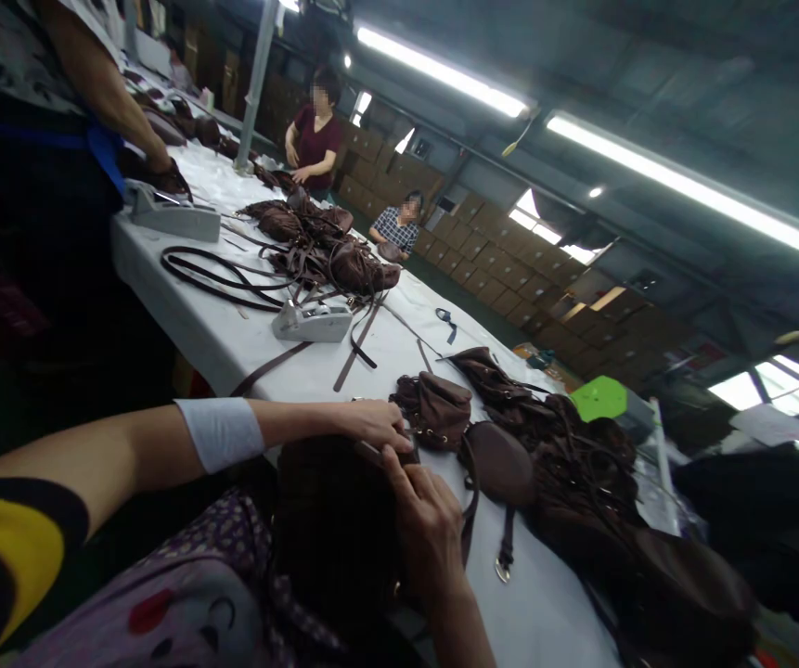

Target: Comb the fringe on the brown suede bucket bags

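A dark brown bag (336, 529) is at the table's near edge, close to my body; its lower part is lost in shadow. My left hand (375, 424) reaches across its top, fingers bent down over the far upper edge. My right hand (431, 515) grips the same upper edge from the right, the index finger pointing up toward the left fingertips. A thin brown strip (369, 452) shows between the hands; whether it belongs to the bag is unclear. Just beyond lie a small brown bag (444, 408) and a rounded brown flap (500, 464).
On the white table (510, 603), brown bags (580, 464) heap at right and more (322, 237) farther back. Tape dispensers (312, 322) and loose straps (225, 278) lie ahead. A co-worker (65, 111) stands at left; two others sit or stand beyond. A metal post (256, 88) rises there.
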Motion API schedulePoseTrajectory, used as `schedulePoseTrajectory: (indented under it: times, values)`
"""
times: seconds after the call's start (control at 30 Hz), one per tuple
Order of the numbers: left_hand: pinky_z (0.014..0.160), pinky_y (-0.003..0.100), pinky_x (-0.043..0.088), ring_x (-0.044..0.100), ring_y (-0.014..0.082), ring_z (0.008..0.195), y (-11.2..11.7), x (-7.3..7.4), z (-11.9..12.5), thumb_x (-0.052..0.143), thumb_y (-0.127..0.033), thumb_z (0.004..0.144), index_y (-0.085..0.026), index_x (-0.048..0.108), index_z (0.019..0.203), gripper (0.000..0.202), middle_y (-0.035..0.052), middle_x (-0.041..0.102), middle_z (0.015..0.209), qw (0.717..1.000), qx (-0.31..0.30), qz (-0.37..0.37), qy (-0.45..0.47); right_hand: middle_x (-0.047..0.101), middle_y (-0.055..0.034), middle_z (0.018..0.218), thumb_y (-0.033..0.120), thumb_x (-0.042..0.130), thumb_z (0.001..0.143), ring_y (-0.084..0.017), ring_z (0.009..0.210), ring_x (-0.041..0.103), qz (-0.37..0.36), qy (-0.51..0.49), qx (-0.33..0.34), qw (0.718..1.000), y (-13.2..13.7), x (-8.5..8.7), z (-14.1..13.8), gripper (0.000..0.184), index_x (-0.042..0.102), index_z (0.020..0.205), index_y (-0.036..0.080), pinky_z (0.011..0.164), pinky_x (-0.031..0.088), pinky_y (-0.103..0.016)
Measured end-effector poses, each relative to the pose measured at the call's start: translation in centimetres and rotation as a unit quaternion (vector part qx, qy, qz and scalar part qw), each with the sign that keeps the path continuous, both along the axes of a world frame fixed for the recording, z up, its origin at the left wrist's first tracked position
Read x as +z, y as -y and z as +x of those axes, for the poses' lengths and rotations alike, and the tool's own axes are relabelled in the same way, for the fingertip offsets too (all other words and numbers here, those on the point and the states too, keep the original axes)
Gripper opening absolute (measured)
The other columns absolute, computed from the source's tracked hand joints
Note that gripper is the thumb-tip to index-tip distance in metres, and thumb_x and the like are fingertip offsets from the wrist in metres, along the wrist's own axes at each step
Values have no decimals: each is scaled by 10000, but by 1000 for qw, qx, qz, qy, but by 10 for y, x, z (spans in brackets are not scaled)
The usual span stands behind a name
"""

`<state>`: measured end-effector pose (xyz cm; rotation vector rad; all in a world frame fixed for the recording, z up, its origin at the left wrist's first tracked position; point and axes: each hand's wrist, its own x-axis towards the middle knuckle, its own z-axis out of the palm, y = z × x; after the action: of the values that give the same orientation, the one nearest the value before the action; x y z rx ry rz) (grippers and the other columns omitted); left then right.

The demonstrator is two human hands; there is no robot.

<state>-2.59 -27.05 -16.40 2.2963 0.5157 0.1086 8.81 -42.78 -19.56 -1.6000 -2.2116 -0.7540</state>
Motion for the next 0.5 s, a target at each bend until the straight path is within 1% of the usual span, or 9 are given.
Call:
schedulePoseTrajectory:
  times: [0.07, 0.13, 0.23, 0.37, 0.4, 0.43, 0.5]
  values:
    - [552, 238, 373, 558, 165, 637, -8, 3, 2, 537, -408, 804, -113, 729, 856, 356, 47, 660, 709, 1000, -6, -22, 11, 549, -21, 719, 80, 339, 943, -135, 641, 497, 7, 27, -4, 1000, -3, -5, 3, 468, 474, 1369, 220, 618, 388, -252]
    - [561, 230, 372, 558, 158, 650, -18, 1, 0, 553, -399, 795, -108, 730, 852, 345, 42, 658, 711, 999, -3, -15, 39, 531, -12, 692, 75, 342, 939, -125, 603, 483, -3, 47, -6, 999, 5, -14, 11, 480, 464, 1377, 227, 575, 365, -246]
    - [569, 219, 368, 555, 148, 657, -31, -4, -4, 542, -388, 804, -102, 727, 862, 346, 39, 654, 707, 996, 17, 8, 84, 533, -2, 668, 62, 341, 931, -111, 560, 482, -20, 61, 0, 998, 30, -31, 31, 497, 455, 1383, 234, 539, 345, -240]
    - [538, 214, 349, 524, 128, 588, -46, -15, -3, 549, -417, 798, -112, 719, 812, 349, 10, 629, 628, 994, 23, 37, 98, 543, 5, 626, 33, 338, 894, -98, 506, 500, -11, 21, -21, 999, 73, -55, 53, 570, 398, 1422, 237, 513, 364, -216]
    - [539, 215, 347, 525, 128, 585, -52, -17, -3, 559, -423, 791, -118, 717, 799, 344, 8, 631, 627, 993, 31, 47, 99, 550, 6, 618, 30, 352, 875, -98, 494, 508, -14, 2, -33, 999, 84, -60, 54, 597, 393, 1424, 260, 509, 378, -210]
    - [551, 217, 351, 534, 133, 602, -59, -18, -3, 561, -423, 790, -120, 715, 799, 341, 14, 642, 647, 992, 49, 59, 101, 561, 7, 612, 33, 374, 852, -100, 482, 518, -16, -23, -50, 998, 95, -65, 55, 622, 412, 1409, 307, 503, 395, -206]
    - [597, 230, 364, 561, 158, 680, -78, -18, -8, 518, -414, 822, -107, 706, 834, 360, 48, 665, 723, 984, 110, 84, 112, 586, 10, 605, 75, 435, 804, -120, 478, 553, -10, -81, -95, 992, 116, -71, 54, 630, 498, 1315, 437, 484, 434, -210]
